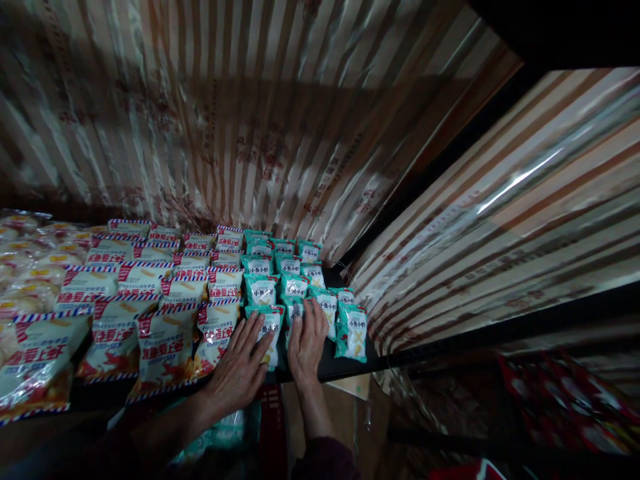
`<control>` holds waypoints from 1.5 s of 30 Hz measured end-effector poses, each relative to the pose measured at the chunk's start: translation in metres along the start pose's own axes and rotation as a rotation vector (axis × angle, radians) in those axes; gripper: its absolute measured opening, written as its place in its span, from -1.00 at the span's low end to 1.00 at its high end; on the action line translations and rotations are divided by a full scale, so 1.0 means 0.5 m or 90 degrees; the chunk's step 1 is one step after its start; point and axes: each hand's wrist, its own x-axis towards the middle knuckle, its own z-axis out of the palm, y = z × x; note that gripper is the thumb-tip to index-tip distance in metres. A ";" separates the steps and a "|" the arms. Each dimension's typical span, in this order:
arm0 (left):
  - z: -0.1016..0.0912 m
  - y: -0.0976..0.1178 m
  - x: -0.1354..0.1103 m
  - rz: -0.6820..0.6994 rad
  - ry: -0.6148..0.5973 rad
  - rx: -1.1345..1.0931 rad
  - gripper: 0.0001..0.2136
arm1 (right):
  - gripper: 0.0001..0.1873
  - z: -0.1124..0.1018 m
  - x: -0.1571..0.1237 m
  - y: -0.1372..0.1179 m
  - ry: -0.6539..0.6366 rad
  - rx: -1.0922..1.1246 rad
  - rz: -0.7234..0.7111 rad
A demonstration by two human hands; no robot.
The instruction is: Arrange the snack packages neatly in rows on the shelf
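Observation:
Small green-and-white snack bags (351,333) stand in rows at the right end of a dark shelf. My left hand (239,365) lies with its fingers stretched out against the front of one green snack bag (270,328). Beside it, my right hand (306,343) reaches over the neighbouring front bags, its fingers extended and partly covering them. A green bag (327,307) shows just right of those fingers. Neither hand is wrapped round a bag. Left of the green ones stand larger white snack bags (167,343) with red lettering and striped edges.
Clear-wrapped snacks (37,273) fill the shelf's far left. Striped plastic sheeting (240,120) hangs behind, with more sheeting (500,247) at the right. Below the shelf are a green bag (227,430) and a red crate (273,427). Red packets (570,400) sit lower right.

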 end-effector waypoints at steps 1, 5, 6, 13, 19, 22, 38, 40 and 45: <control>-0.003 0.000 0.000 0.000 0.002 -0.002 -0.43 | -0.56 -0.001 -0.010 0.013 0.011 -0.006 0.012; -0.021 0.002 0.008 -0.004 0.016 -0.031 -0.51 | -0.48 0.002 -0.039 0.050 0.017 -0.009 0.052; -0.026 0.002 0.013 -0.013 0.024 -0.040 -0.53 | -0.47 0.004 -0.043 0.054 0.009 -0.007 0.050; -0.029 -0.009 0.084 -0.093 0.049 -0.079 -0.65 | -0.40 0.006 -0.042 0.064 -0.043 0.039 0.072; -0.008 -0.022 0.182 -0.030 -0.050 -0.028 -0.62 | -0.33 0.009 -0.033 0.072 -0.105 0.083 0.117; -0.001 -0.016 0.237 -0.012 -0.130 0.037 -0.60 | -0.27 0.014 -0.029 0.076 -0.128 0.113 0.152; 0.045 -0.075 0.306 -0.009 -0.229 0.157 -0.64 | -0.23 0.039 0.004 0.070 -0.175 0.185 0.195; 0.045 -0.078 0.310 -0.012 -0.223 0.154 -0.64 | -0.25 0.042 0.004 0.071 -0.169 0.176 0.171; 0.054 -0.090 0.348 -0.025 -0.220 0.148 -0.62 | -0.30 0.039 0.004 0.069 -0.141 0.120 0.122</control>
